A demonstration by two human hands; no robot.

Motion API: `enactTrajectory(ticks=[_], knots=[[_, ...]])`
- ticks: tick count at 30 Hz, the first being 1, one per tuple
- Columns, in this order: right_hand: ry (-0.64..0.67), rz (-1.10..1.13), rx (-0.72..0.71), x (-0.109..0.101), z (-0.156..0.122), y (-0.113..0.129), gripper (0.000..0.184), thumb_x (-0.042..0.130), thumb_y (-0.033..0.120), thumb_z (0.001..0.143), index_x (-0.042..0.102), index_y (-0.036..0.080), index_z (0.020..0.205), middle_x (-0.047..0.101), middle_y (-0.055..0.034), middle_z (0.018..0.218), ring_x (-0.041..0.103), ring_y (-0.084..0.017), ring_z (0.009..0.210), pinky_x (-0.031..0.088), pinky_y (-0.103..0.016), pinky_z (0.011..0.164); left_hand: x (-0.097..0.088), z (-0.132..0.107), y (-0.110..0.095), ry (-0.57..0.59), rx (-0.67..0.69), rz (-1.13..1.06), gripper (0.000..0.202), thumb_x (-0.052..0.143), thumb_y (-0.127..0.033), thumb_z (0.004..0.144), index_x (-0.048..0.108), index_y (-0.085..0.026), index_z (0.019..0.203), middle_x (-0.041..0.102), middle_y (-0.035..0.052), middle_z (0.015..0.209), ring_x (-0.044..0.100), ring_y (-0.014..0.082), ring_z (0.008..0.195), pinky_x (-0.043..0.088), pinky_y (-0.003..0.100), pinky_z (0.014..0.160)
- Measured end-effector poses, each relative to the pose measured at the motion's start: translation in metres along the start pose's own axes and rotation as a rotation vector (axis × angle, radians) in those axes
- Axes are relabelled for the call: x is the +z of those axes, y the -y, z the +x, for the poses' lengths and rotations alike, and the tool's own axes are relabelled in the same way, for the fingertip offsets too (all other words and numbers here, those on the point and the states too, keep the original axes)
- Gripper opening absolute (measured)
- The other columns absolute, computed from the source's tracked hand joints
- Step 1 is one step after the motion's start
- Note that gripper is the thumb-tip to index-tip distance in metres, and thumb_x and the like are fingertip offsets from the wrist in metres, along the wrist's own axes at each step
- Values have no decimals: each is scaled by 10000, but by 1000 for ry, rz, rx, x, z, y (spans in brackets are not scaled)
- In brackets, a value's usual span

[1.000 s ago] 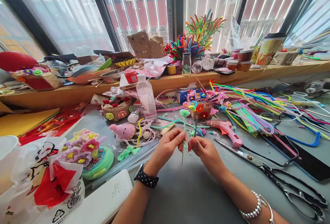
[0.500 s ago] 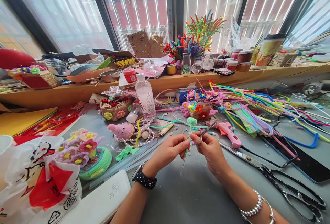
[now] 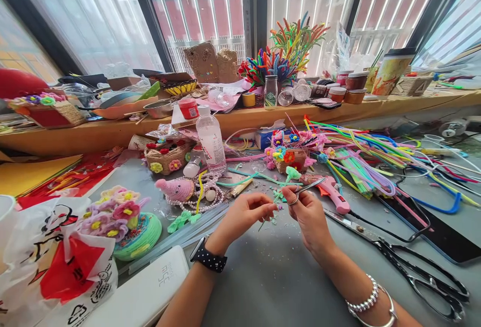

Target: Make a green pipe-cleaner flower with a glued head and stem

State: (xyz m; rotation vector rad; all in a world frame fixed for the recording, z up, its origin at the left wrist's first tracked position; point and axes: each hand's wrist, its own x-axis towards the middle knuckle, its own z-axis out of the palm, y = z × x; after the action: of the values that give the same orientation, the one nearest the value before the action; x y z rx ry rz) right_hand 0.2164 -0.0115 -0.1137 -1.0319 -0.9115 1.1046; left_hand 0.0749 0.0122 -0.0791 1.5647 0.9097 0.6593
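Note:
Both my hands are over the grey table, close together around a mint-green pipe-cleaner piece. Its fuzzy, rounded head leans to the right, and a thin stem runs down toward the lower left. My left hand pinches the stem, its fingertips partly covering it. In my right hand are small scissors, their blades pointing up and right; thumb and fingers close near the handle and also sit beside the green piece. Tiny green fluff lies on the table below.
A pink glue gun and large black-handled scissors lie at my right, beside a dark phone-like slab. Loose pipe cleaners spread behind. A clear bottle, a bead string, a white box and a flower cushion stand left.
The green piece has tipped, its head moving right and its stem end swinging left. The scissors in my right hand have turned to the right. My left fingers look looser.

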Motion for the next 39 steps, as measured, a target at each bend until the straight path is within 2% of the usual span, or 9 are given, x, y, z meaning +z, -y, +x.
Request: enactTrajectory(ticks=[2,6,10,14,20,26,34,39], knots=[[79,-25,38,0,-1,0,343,523,485,717,525,142,729,241,82,478,175,-46,415,121,-204,397,-1,0,-1,-83,35,3,213,559,-334,685,581,-125,650,543,-2,573,460,84,533,388,219,552],[360,-155,34,3,-5,-1,462,393,565,755,535,129,705,228,69,490,185,-56,426,130,-206,401,-2,-3,-7,-207,113,-66,195,562,-316,687,578,-125,650,532,-4,563,475,92,555,403,219,562],[572,-289,-48,7,-12,1,508,333,627,734,517,154,706,285,40,550,246,-79,483,205,-202,424,0,-6,-10,-180,142,-144,195,533,-315,715,533,-132,646,505,-25,540,469,75,472,387,211,487],[663,-373,-80,8,-15,4,579,245,682,712,511,168,700,321,24,572,285,-99,522,238,-212,459,0,-7,-9,-130,145,-169,200,496,-326,741,498,-144,660,481,-41,526,451,63,396,361,208,426],[665,-380,-132,8,-15,6,566,256,663,729,494,154,661,312,36,561,276,-87,517,234,-209,473,0,-8,-9,-75,153,-170,193,475,-299,754,462,-152,630,491,-38,520,458,73,412,354,209,419],[597,-448,-136,9,-14,6,580,275,652,734,517,142,604,338,30,519,309,-85,483,239,-211,460,1,-9,-11,-66,170,-122,167,479,-258,749,477,-147,624,502,-32,529,473,76,454,382,222,493],[505,-566,-173,8,-12,2,481,382,553,760,516,155,524,397,22,473,350,-89,463,253,-203,443,1,-8,-11,-106,177,-83,173,489,-258,736,464,-150,604,498,-26,572,474,86,553,385,211,556],[507,-598,-163,9,-12,2,445,408,516,765,506,155,524,409,21,476,356,-88,460,254,-202,439,2,-8,-11,-159,153,-33,200,463,-299,749,451,-153,614,454,-29,555,434,88,545,364,215,548]])
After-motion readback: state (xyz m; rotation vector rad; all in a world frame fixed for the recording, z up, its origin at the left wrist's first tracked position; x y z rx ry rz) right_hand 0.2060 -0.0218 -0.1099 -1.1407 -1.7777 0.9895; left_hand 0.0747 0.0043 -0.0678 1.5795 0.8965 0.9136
